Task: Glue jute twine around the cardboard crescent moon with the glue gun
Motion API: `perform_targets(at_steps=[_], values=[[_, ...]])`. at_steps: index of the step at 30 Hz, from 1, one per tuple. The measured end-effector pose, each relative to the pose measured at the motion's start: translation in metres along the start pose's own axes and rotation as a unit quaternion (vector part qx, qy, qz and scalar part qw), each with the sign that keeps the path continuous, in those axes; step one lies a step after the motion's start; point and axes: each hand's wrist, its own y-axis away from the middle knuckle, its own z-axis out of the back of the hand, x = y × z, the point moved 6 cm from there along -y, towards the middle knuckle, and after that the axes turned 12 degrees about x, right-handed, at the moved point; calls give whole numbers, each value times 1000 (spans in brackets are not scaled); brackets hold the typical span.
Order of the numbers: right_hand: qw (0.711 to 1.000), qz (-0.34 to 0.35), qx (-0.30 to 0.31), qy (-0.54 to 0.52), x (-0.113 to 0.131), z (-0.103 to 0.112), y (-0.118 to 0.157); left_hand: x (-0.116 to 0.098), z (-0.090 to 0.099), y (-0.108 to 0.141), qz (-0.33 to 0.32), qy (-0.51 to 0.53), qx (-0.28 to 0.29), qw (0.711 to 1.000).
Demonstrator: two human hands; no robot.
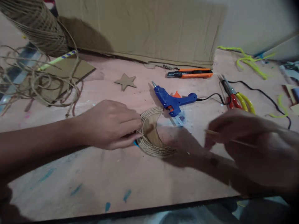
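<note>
A cardboard crescent (153, 127), its outer band covered in rows of twine, lies on the table. My left hand (114, 124) is closed at its left edge, thumb and fingers pinching there; a bit of twine shows by the thumb. Off to the right, my right hand (252, 143) is raised and blurred, its fingers closed on a thin tan strand (212, 132); whether it is twine or a stick is unclear. Just above the crescent lies a blue glue gun (173, 99), nozzle pointing up and left. A small cardboard star (125, 81) rests farther back.
A large twine spool (39, 28) stands back left, loose twine (58, 81) tangled over a cardboard piece (83, 68). An orange box cutter (196, 73) lies before an upright cardboard sheet (144, 31). Scissors (243, 101), the glue gun's black cord (261, 90) and yellow yarn (249, 62) are at right.
</note>
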Motion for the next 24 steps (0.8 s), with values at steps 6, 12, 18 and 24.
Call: perform_targets(at_steps=[6,12,18,24], values=[[988,81,101,-89,-16,-75,-34,7,-8,8,19,16,3,1000],[988,45,132,-69,-15,-80,-23,13,-17,11,47,55,41,997],[987,108,114,-40,-16,-87,-25,11,-11,9,30,41,35,998],[983,87,151,-49,-17,-88,-25,16,-17,11,52,77,54,994]])
